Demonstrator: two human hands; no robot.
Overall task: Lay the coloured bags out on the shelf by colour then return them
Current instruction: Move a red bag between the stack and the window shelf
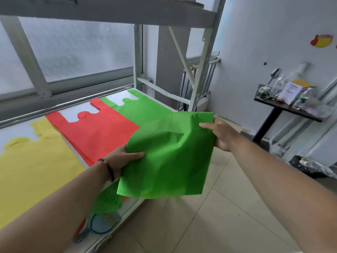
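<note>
Forearms fill the lower frame, both mine, reaching forward over the shelf [16,125] front and the tiled floor [209,225].

Largest items on the shelf: yellow bag [32,167] at left, red bag [98,130] beside it with its left edge over the yellow one, green bag [145,110] lying flat at the right end, handles toward the window [73,48]. All three lie flat, sorted by colour.

Held item: a second green bag [169,154], lifted in the air above the front right corner of the shelf, partly covering the flat green one. It sags and creases between my hands, so I judge it light, thin and limp, non-woven fabric by the look, not slippery. Best held at two opposite edges, as now, to keep it spread; a one-point grip would let it fold.

Left hand [124,157]: thumb on top of the bag's left edge, remaining fingers hidden beneath, pinching the sheet. Bead bracelet [107,168] on that wrist.

Right hand [220,134]: thumb on top near the upper right corner, fingers curled behind, clamped on the edge.

The bag hangs between the two grips, lower edge drooping free toward the floor.

Below the shelf edge: a blurred green patch [107,199] and a blue object [102,223], identity unclear.

Whether this bag is going down or coming up, I cannot tell.
</note>
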